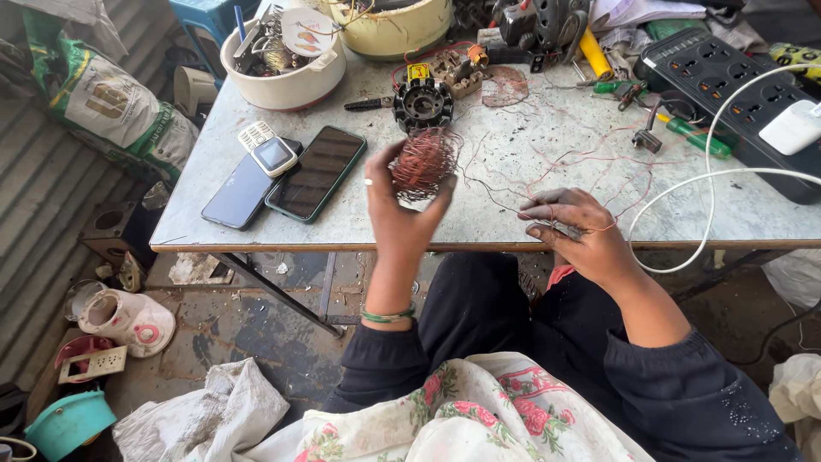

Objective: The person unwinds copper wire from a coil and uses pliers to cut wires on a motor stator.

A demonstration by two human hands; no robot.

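Your left hand (395, 214) fingers curl around the copper wire coil (422, 162), raised just above the table (359, 224). Your right hand (575, 229) seems to pinch a loose strand at the edge. The black stator (422, 104) behind looks stripped; tangled wire remains.

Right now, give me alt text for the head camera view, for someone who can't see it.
A seated person's left hand holds a tangled coil of copper wire above a worn metal table, while the right hand pinches thin strands at the table edge. Two phones, a black motor stator and a power strip lie on the table.
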